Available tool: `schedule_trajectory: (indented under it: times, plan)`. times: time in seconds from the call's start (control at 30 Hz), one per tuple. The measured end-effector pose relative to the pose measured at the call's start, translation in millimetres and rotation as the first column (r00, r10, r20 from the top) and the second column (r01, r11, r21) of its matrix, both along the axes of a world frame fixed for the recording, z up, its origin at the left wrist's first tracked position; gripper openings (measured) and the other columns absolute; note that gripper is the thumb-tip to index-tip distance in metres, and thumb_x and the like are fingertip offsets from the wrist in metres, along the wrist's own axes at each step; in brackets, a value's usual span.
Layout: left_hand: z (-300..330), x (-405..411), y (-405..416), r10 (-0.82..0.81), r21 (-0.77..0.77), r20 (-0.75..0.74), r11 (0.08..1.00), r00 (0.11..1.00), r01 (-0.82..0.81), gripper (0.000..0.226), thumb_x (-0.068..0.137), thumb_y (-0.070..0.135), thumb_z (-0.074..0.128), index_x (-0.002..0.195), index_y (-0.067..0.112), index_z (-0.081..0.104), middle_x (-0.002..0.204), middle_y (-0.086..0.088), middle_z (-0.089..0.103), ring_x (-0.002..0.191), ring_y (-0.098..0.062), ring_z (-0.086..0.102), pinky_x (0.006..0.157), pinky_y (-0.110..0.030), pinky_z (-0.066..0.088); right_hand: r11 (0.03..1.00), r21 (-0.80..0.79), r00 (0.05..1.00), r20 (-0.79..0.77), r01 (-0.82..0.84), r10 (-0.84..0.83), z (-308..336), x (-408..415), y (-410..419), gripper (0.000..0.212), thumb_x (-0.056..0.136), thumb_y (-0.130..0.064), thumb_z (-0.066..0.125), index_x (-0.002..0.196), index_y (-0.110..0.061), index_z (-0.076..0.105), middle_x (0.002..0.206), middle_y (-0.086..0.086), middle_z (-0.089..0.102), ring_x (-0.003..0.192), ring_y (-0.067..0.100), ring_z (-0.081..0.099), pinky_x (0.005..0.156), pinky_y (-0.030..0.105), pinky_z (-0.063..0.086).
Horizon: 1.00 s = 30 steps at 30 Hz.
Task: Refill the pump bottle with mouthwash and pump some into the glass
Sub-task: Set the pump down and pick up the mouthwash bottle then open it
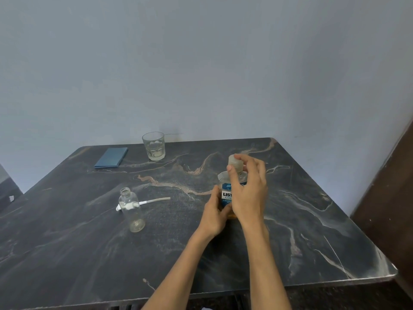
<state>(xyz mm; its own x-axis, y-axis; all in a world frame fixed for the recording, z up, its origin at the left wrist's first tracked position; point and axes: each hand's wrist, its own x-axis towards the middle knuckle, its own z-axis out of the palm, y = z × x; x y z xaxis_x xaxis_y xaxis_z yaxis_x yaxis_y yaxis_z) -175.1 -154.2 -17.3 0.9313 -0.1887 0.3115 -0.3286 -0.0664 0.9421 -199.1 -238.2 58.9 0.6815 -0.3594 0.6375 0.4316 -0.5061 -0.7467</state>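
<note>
1. The worktop (290, 220), dark veined stone, is hard and probably slick; anything glass set down on it is best lowered gently.
2. The mouthwash bottle (225, 195) is stood upright between both hands. Its lower body is gripped by the left hand (214, 214), fingers curled round it. It is judged stiff plastic, fairly heavy with amber liquid, and best held low on the flat sides while being opened.
3. Its cap (235, 163) is pinched by the right hand (249, 193), thumb and fingertips closed round the ribbed rim, where purchase is best.
4. The pump bottle (131, 210) is stood open-necked, well to the left of the fingers, untouched. It is judged light, nearly empty and easily tipped, so its body should be steadied during pouring.
5. The glass (154, 146) is beyond the fingers, to their left near the wall; it is breakable.
6. The pump head (143, 203) is laid behind the pump bottle, its thin tube pointing toward the fingers; light and bendable.
</note>
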Motion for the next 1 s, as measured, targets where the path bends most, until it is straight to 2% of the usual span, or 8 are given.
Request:
schedule_trajectory:
  times: [0.17,0.3,0.4,0.5,0.6,0.73,0.9,1.0]
  plan:
    - [-1.9,1.8,-0.4,-0.006,-0.009,-0.015,1.0,1.0,0.005,0.04,0.089,0.001,0.058,0.115,0.029,0.046,0.11,0.001,0.063,0.1,-0.007,0.063,0.085,-0.025,0.051,0.995,-0.101,1.0,-0.009,0.0,-0.001,7.2,4.3,-6.6,0.015,0.087,-0.038,0.058,0.099,-0.03,0.054,0.101,-0.011,0.043,0.081,-0.002,0.053,0.068,0.026,0.052]
    - [-1.3,1.9,-0.8,-0.004,0.009,-0.024,1.0,1.0,0.004,0.04,0.089,0.006,0.06,0.111,0.034,0.044,0.11,0.015,0.059,0.101,0.01,0.059,0.082,-0.007,0.045,0.983,-0.182,0.998,-0.068,-0.005,-0.008,18.1,14.1,-15.5,0.024,0.081,-0.046,0.063,0.089,-0.033,0.045,0.091,-0.013,0.046,0.075,0.001,0.053,0.066,0.029,0.052]
    - [-1.1,4.5,0.0,-0.005,0.022,-0.043,1.0,0.999,0.006,0.04,0.089,0.009,0.062,0.113,0.036,0.044,0.112,0.016,0.059,0.102,0.011,0.058,0.085,-0.007,0.044,0.989,-0.111,0.989,-0.116,-0.101,0.088,17.3,15.8,-22.7,0.026,0.081,-0.043,0.066,0.1,-0.042,0.048,0.091,-0.025,0.05,0.083,-0.007,0.056,0.069,0.023,0.054]
    - [-1.6,6.6,0.7,-0.014,0.033,-0.051,0.999,0.999,0.015,0.04,0.089,0.01,0.062,0.119,0.029,0.044,0.118,0.009,0.06,0.109,0.002,0.057,0.095,-0.017,0.045,0.97,-0.017,0.955,-0.18,-0.242,0.235,16.6,13.7,-32.3,0.043,0.084,-0.04,0.063,0.119,-0.051,0.041,0.095,-0.031,0.052,0.089,-0.013,0.054,0.073,0.017,0.05]
    - [-3.2,4.9,0.9,-0.014,0.04,-0.049,0.999,0.999,0.016,0.042,0.089,0.011,0.062,0.123,0.025,0.043,0.118,0.011,0.059,0.111,0.001,0.056,0.097,-0.018,0.044,0.957,-0.068,0.938,-0.23,-0.282,0.26,20.5,13.7,-36.2,0.049,0.084,-0.044,0.058,0.127,-0.048,0.034,0.105,-0.027,0.051,0.092,-0.008,0.054,0.078,0.025,0.05]
    - [-3.9,5.8,1.3,-0.012,0.049,-0.066,0.999,0.998,0.016,0.042,0.089,0.011,0.062,0.123,0.024,0.043,0.118,0.012,0.059,0.11,0.004,0.056,0.095,-0.013,0.044,0.953,-0.224,0.952,-0.272,-0.205,0.141,33.3,15.2,-36.3,0.065,0.07,-0.067,0.06,0.124,-0.042,0.032,0.109,-0.014,0.042,0.083,0.001,0.057,0.074,0.029,0.049]
    - [-2.9,5.9,2.2,-0.006,0.086,-0.067,0.996,0.998,0.012,0.045,0.089,0.013,0.062,0.123,0.03,0.04,0.117,0.02,0.055,0.107,0.016,0.052,0.089,-0.004,0.04,0.905,-0.299,0.916,-0.356,-0.302,0.187,46.7,19.7,-43.3,0.055,0.08,-0.039,0.063,0.126,-0.034,0.032,0.094,-0.02,0.048,0.085,0.005,0.057,0.079,0.034,0.053]
    - [-3.0,5.9,2.3,-0.005,0.083,-0.063,0.996,0.998,0.011,0.044,0.089,0.012,0.062,0.123,0.03,0.04,0.117,0.02,0.056,0.107,0.015,0.052,0.089,-0.004,0.041,0.871,-0.284,0.872,-0.409,-0.4,0.267,52.1,19.3,-46.3,0.06,0.081,-0.035,0.057,0.133,-0.037,0.027,0.117,-0.012,0.049,0.089,0.003,0.053,0.082,0.031,0.05]
